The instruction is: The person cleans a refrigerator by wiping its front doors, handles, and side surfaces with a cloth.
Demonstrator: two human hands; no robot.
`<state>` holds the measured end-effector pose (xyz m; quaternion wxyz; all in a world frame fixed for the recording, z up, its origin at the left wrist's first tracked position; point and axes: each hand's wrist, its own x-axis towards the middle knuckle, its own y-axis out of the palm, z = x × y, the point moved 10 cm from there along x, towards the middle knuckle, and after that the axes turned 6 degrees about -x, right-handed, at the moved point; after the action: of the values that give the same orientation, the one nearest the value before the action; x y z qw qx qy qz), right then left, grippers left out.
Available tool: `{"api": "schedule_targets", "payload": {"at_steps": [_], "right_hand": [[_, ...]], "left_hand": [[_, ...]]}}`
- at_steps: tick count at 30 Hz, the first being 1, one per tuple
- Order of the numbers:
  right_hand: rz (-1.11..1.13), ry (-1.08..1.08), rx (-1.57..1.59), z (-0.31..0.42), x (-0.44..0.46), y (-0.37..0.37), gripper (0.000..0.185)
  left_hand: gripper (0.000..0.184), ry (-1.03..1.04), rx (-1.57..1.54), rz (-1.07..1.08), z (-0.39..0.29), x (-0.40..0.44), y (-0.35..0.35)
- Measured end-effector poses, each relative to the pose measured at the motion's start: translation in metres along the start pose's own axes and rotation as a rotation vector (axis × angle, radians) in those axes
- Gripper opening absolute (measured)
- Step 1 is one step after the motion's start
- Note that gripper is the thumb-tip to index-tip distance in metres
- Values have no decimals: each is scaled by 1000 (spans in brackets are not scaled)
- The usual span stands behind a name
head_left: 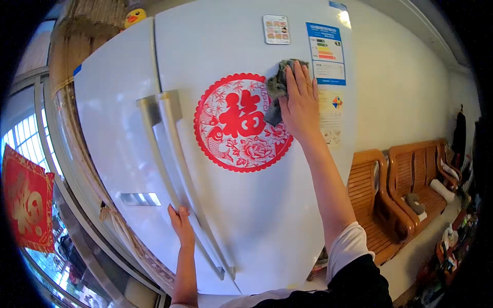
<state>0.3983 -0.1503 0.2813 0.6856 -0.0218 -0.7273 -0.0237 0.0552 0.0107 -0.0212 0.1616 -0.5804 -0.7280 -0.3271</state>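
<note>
A white double-door refrigerator (pixel 246 205) stands before me, with two long vertical handles side by side. My right hand (pixel 300 102) presses a crumpled dark grey-green cloth (pixel 277 87) to the right door, fingers pointing up. The cloth overlaps the upper right edge of a round red-and-white paper-cut sticker (pixel 231 123) with a Chinese character, fish and flowers. Lower down, my left hand (pixel 181 226) is curled at the left door's handle (pixel 167 161); part of its grip is hidden.
A blue-and-white energy label (pixel 327 54) and a small magnet-like card (pixel 276 29) are on the right door. A yellow duck toy (pixel 135 17) sits on top. Wooden seats (pixel 380 205) line the right wall. A red hanging decoration (pixel 28 203) is by the window at left.
</note>
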Motion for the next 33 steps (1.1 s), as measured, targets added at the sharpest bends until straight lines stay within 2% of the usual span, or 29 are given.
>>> {"api": "schedule_targets", "payload": {"at_steps": [2,4,12,14,18,24,25,26,28,29,30,32,33], "right_hand": [[41,-58,7,23,15,10,65],[30,-102,3,47,30,19,63],[-107,-375,92,155,88,56,64],[-99,-522,99,186,92,69,65],[-127,-601,63,208,122,81,61],[-282,-419,-136,148,195,69,57],[-139,-338,-152,128,213,70,60],[-138,-332,-165,114,218,65,60],[-146,-203,-199,71,229,55,54],[-145,-198,-207,55,230,50,54],[-133,-166,-208,35,232,45,53],[-119,-129,-217,3,236,34,53],[-104,-96,-229,-14,237,29,53]], "left_hand": [[41,14,-28,-39,0,-1,-5],[43,-4,-23,17,1,-1,0],[44,-12,-12,12,-7,-3,-1],[44,-8,-16,14,-13,-3,-1],[43,9,-4,47,-10,-3,0],[43,9,23,64,-13,-4,1],[43,14,3,39,-12,-3,0],[43,14,1,53,-6,-3,2],[43,229,173,-58,-24,-3,-1],[45,273,420,-123,-39,-9,-1],[45,277,417,-115,-49,-10,5],[49,583,691,-256,-94,-27,18],[51,619,660,-170,-102,-28,31]]}}
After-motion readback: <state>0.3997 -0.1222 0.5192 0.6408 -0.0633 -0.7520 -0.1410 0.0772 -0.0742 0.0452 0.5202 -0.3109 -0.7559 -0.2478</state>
